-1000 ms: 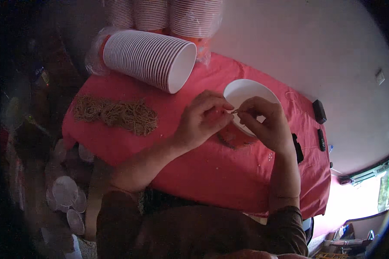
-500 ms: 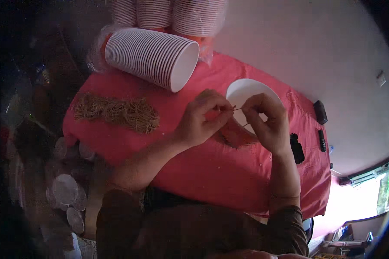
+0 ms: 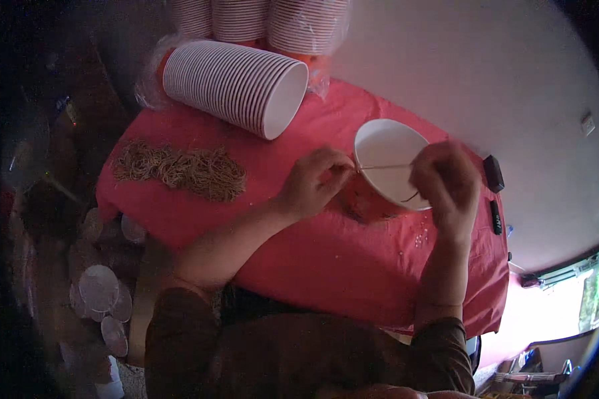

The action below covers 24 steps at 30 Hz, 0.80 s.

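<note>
A thin tan string [image 3: 387, 167] runs taut between my hands, across the mouth of a red bucket [image 3: 369, 205] with a white inside. My left hand [image 3: 315, 181] is closed in a pinch on one end, right at the bucket's left rim. My right hand [image 3: 450, 189], slightly blurred, is closed on the string over the right side of the rim. A short loose tail of string hangs below its fingers. The bucket sits tilted with its mouth showing. To the left lies a long bundle of similar tan strings [image 3: 193, 174] on the pink cloth.
A nested stack of white-rimmed buckets [image 3: 233, 86] lies on its side at the back, with plastic-wrapped stacks [image 3: 299, 26] behind. Small white bits [image 3: 422, 237] dot the pink cloth [image 3: 313, 266]. A black block [image 3: 493, 174] and a black marker [image 3: 496, 217] are at the right edge. Clear discs [image 3: 100, 289] lie lower left.
My right hand has moved right, drawing the string out long between my hands. My left hand has shifted slightly left. The bucket has moved a little to the right.
</note>
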Available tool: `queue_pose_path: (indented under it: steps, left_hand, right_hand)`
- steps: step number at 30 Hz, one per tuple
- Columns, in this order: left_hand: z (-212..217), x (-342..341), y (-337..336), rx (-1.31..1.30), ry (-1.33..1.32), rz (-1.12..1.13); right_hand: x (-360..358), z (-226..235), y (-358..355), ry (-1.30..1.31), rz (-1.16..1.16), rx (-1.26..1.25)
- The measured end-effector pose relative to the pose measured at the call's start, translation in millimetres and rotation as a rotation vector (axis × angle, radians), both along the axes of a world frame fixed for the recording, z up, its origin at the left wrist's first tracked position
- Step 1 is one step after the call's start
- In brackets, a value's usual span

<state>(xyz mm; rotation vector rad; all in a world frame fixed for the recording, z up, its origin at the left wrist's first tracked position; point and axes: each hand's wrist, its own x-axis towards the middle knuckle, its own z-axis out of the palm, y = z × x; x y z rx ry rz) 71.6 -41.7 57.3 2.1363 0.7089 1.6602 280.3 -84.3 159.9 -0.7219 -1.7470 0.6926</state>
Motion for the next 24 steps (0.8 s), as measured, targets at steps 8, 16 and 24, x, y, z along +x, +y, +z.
queue_pose_path:
  steps: [8,16,24]
  left_hand:
    - [-11,-3,2,-0.564,-0.159,-0.049]
    - [-1,-4,-2,-1.343,-0.433,-0.757]
    - [-2,-7,-8,-1.258,-0.408,-0.674]
  right_hand:
    - [-14,-15,-11,-1.016,0.534,0.132]
    - [-30,-29,-10,-1.158,0.547,0.138]
    - [-34,-39,-12,-1.192,0.539,0.069]
